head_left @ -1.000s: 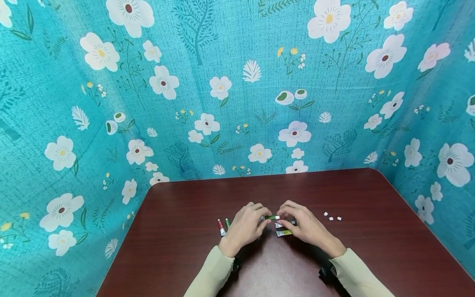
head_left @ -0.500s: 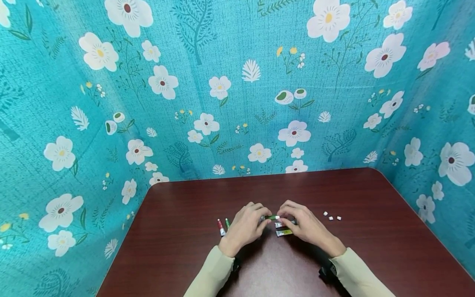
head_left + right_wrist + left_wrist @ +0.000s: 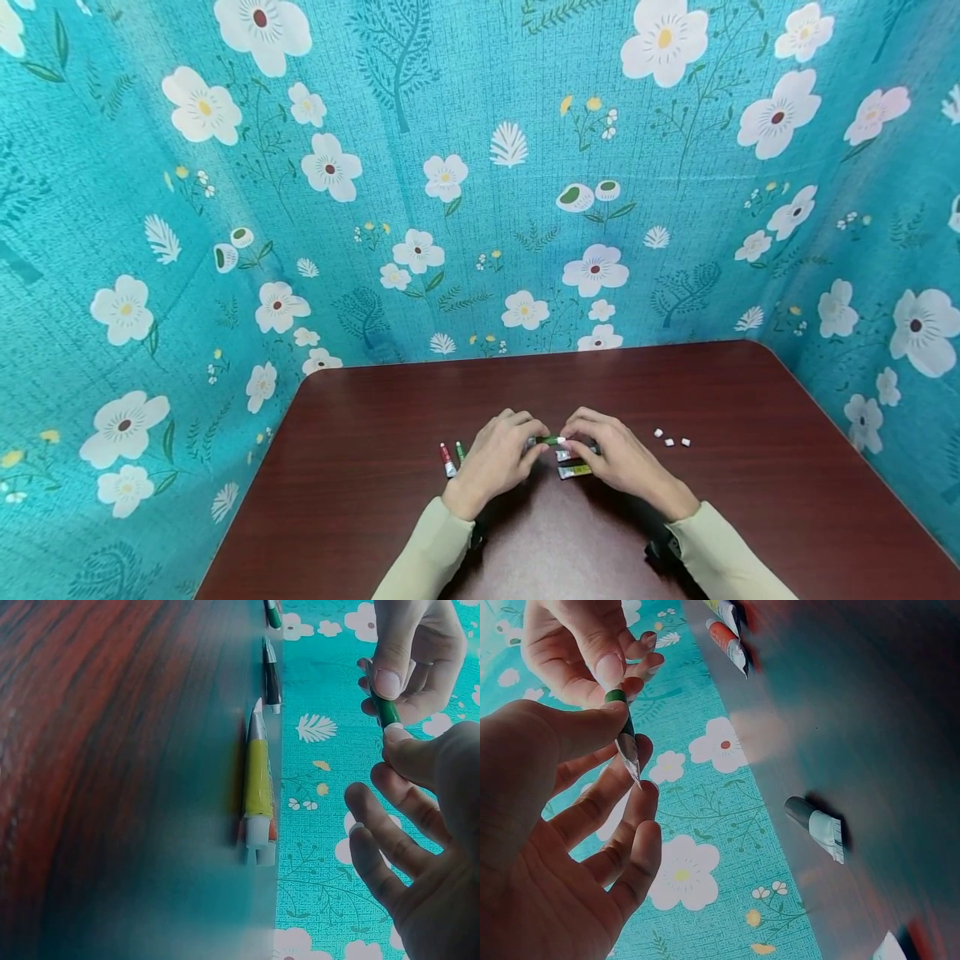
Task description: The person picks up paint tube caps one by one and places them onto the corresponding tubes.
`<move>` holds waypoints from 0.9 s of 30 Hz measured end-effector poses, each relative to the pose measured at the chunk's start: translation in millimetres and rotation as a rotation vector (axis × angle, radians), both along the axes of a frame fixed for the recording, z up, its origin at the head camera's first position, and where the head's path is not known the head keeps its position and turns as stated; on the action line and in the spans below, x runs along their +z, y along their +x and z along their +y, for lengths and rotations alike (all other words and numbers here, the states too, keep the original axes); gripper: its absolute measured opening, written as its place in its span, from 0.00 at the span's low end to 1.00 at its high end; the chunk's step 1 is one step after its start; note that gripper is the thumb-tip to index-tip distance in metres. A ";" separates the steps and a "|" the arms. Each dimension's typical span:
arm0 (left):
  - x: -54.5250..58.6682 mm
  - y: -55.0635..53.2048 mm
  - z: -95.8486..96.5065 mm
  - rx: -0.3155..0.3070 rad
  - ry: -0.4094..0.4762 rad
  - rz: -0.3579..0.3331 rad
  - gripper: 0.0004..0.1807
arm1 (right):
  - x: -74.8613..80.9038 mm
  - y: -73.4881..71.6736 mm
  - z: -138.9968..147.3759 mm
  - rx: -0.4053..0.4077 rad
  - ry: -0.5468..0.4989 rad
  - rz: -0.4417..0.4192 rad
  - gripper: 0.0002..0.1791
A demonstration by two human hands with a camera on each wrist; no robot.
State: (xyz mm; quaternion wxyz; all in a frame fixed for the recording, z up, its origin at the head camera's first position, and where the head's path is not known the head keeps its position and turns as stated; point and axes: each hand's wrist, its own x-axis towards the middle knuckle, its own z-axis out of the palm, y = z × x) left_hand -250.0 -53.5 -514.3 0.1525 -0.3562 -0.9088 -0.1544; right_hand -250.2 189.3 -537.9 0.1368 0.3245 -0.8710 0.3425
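Observation:
Both hands meet over the middle of the table around a small green paint tube (image 3: 552, 439). My left hand (image 3: 495, 454) pinches the tube's green and silver body between thumb and fingers, as the left wrist view shows. With thumb and index finger, my right hand (image 3: 615, 450) pinches the white cap (image 3: 393, 730) at the tube's other end. Its remaining fingers are spread apart. Just below the right hand lie a yellow paint tube (image 3: 257, 776) and an orange-red paint tube (image 3: 726, 641), partly hidden by that hand in the head view.
Left of the left hand lie a red paint tube (image 3: 447, 458) and another green tube (image 3: 460, 451), partly covered by the hand. Three small white pieces (image 3: 670, 442) sit on the table (image 3: 360, 517) to the right. A flowered teal curtain (image 3: 480, 208) surrounds the table's back and sides.

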 end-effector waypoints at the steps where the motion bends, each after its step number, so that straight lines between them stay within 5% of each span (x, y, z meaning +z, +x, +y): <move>1: 0.0 0.0 0.1 0.001 -0.002 -0.001 0.09 | 0.2 0.1 -0.1 -0.002 0.003 -0.006 0.07; 18: -0.8 0.3 -0.2 -0.007 0.005 -0.007 0.09 | 3.0 0.1 -0.4 0.005 0.045 0.025 0.05; 27: -1.3 -1.9 1.8 -0.013 0.026 -0.017 0.09 | 5.2 -0.3 2.8 -0.008 0.020 -0.043 0.06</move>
